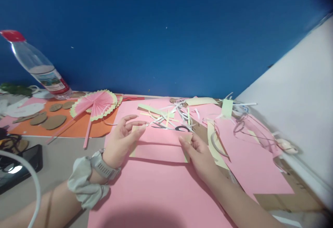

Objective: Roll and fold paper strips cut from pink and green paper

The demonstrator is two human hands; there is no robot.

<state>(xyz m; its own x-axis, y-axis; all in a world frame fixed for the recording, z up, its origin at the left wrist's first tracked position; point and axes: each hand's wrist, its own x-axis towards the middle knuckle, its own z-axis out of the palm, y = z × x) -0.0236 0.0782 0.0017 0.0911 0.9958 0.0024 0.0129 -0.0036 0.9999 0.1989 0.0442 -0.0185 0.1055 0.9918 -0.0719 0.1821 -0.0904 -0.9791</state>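
Between my two hands is a folded piece of pink paper (161, 148) with pale yellow-green strips along its short ends. My left hand (127, 131) pinches its upper left corner between thumb and fingers. At the right end, my right hand (196, 150) grips the paper, thumb in front and fingers behind. A crease runs across the paper from side to side. Just behind it lie scissors (182, 128) with dark handles, partly among thin white and green paper strips (166, 117). A large pink sheet (161, 190) spreads beneath my hands.
To the left, pink paper fans (95, 103) with yellow-green edges and cardboard ovals (54, 122) rest on an orange sheet (78, 131). A bottle (44, 68) stands by the blue wall. A phone (23, 167) lies front left. More pink sheets (255, 165) cover the right.
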